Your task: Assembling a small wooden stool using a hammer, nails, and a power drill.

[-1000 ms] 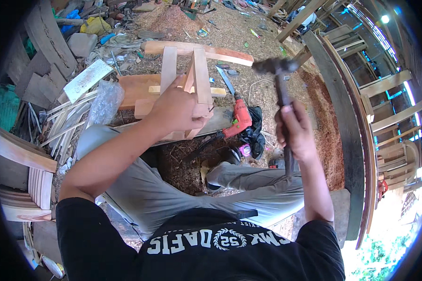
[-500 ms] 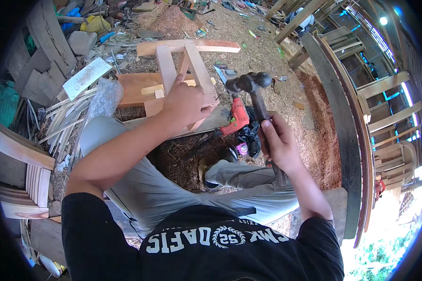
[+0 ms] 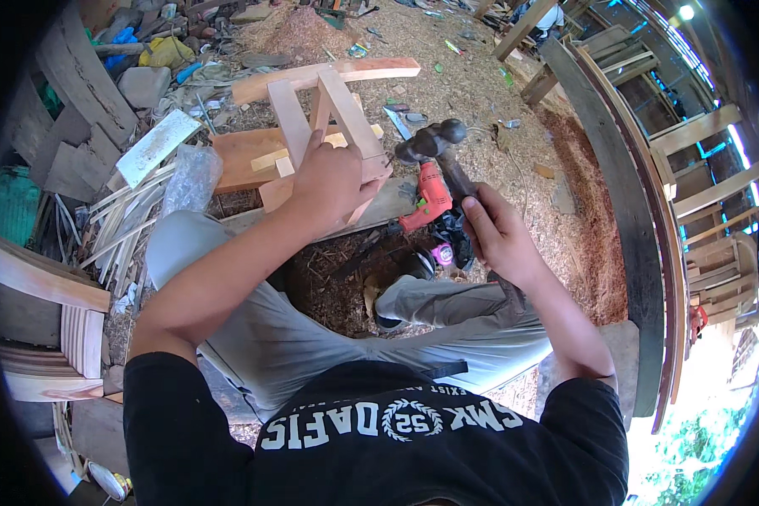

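My left hand (image 3: 329,179) is closed around the near end of a pale wooden frame (image 3: 350,114), its index finger stretched along the wood. The frame is made of joined slats, with a long curved piece across its far end. In my right hand (image 3: 499,234) is a ball-peen hammer (image 3: 457,173), gripped midway along the handle. Its dark metal head is up, just right of the frame's near corner and apart from it. Below the hammer head, a red power drill (image 3: 431,198) lies beside a plank.
Wood offcuts (image 3: 240,156) and thin strips (image 3: 126,240) lie left of the frame. A pink tape measure (image 3: 442,254) sits near my foot. Along the right runs a long dark beam (image 3: 611,194). Curved wooden parts (image 3: 46,278) stand at the far left. Sawdust covers much of the ground.
The hammer has tilted further left, and its head is slightly closer to the frame's corner. My left hand keeps its hold on the frame. The whole view has shifted a little.
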Action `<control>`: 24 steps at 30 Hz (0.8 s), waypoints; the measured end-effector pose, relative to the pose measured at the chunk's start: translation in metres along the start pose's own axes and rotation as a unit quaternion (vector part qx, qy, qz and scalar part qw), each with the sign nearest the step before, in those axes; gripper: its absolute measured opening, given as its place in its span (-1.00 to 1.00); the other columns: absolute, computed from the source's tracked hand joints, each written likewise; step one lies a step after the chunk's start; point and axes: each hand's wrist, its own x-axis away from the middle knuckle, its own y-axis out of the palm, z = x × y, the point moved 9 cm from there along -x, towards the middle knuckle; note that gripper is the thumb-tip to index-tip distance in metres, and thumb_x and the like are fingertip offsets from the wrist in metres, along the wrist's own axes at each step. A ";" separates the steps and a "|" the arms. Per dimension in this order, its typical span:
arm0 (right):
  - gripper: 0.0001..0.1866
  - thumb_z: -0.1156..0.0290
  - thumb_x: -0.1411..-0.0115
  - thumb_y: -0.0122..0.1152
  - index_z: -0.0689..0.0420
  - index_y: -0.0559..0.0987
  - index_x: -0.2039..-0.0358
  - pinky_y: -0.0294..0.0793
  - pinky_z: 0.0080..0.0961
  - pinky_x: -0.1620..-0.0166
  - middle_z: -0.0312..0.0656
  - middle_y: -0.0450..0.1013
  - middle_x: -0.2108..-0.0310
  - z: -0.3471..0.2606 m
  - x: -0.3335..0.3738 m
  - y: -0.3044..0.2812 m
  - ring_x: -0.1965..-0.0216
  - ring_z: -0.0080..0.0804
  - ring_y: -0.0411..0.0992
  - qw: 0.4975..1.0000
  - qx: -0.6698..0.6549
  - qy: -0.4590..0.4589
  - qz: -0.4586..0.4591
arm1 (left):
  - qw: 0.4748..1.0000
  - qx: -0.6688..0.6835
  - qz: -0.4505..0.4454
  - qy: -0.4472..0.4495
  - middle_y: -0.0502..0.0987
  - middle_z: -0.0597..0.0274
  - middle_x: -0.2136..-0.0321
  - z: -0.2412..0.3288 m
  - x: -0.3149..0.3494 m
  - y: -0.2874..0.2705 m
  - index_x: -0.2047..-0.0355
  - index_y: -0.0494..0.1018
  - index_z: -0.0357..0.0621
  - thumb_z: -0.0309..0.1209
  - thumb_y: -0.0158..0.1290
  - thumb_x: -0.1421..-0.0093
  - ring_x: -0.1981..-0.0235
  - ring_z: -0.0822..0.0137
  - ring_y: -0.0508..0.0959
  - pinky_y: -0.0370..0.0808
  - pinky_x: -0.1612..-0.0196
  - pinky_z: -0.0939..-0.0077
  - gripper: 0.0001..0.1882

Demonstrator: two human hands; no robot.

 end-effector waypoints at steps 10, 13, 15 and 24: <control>-0.76 0.25 -0.61 -0.15 0.12 0.42 -0.01 0.18 -0.74 0.66 -0.38 0.32 0.53 -0.085 0.002 -0.041 0.69 -0.72 0.23 0.967 -0.110 -0.161 0.162 | 1.000 0.019 -0.005 -0.011 0.63 0.05 0.49 -0.009 0.007 -0.002 0.36 0.66 -0.27 0.09 0.13 -0.26 0.37 0.06 0.66 0.22 -0.42 0.01 -0.44; -0.74 0.27 -0.58 -0.07 0.22 0.43 0.10 0.31 -0.48 0.52 -0.28 0.37 0.55 -0.016 -0.004 -0.010 0.63 -0.55 0.32 0.976 0.107 -0.141 0.125 | 1.000 0.019 -0.010 0.004 0.64 0.06 0.49 -0.002 0.001 -0.001 0.36 0.66 -0.25 0.09 0.15 -0.24 0.37 0.06 0.66 0.24 -0.41 0.00 -0.45; -0.73 0.26 -0.57 -0.05 0.23 0.43 0.11 0.32 -0.43 0.48 -0.26 0.37 0.56 0.013 -0.012 0.006 0.61 -0.51 0.34 0.989 0.091 -0.091 0.066 | 0.999 0.038 0.005 -0.003 0.63 -0.09 0.55 0.000 0.001 -0.001 0.39 0.62 -0.32 0.06 0.24 -0.15 0.38 -0.06 0.67 0.33 -0.31 0.01 -0.45; -0.72 0.19 -0.60 -0.13 0.13 0.44 0.06 0.16 -0.67 0.68 -0.40 0.31 0.57 -0.105 0.004 -0.059 0.71 -0.70 0.21 0.968 -0.088 -0.163 0.169 | 0.998 0.043 0.035 -0.002 0.64 -0.06 0.55 -0.007 0.007 -0.007 0.37 0.62 -0.34 0.06 0.26 -0.12 0.36 -0.05 0.69 0.31 -0.34 0.01 -0.44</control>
